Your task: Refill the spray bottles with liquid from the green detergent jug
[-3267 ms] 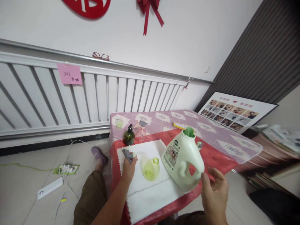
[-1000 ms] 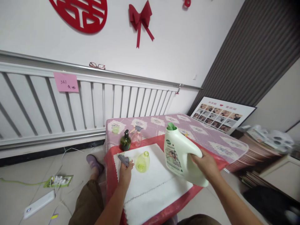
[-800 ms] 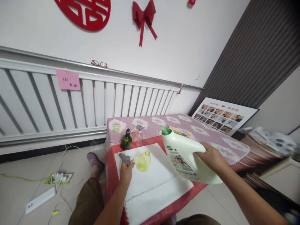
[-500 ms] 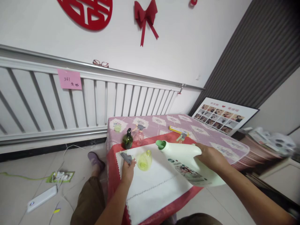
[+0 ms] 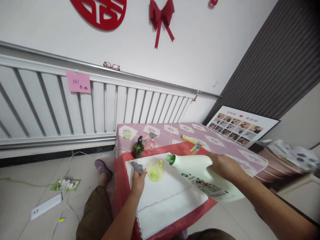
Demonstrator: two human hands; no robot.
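My right hand (image 5: 223, 166) grips the handle of a large pale green detergent jug (image 5: 197, 163), tilted so its green spout points left over the white cloth (image 5: 172, 200). In my left hand (image 5: 138, 180) is a grey spray nozzle (image 5: 137, 167), with the fingers closed around it. Between the hands, a yellow-green transparent bottle (image 5: 155, 172) with an open neck leans on the cloth, its neck toward the upper right. The jug's spout is to the right of that neck and apart from it. No liquid stream shows.
Behind the cloth stand a dark green pump bottle (image 5: 138, 149), a pink spray bottle (image 5: 150, 146) and an orange spray bottle (image 5: 195, 150). A yellow box (image 5: 191, 140) lies on the flowered tablecloth (image 5: 172, 131). On the floor at left are a power strip (image 5: 66, 184) and cables.
The whole view has shifted slightly. Both hands keep their holds, and the jug and nozzle stay in nearly the same places over the cloth.
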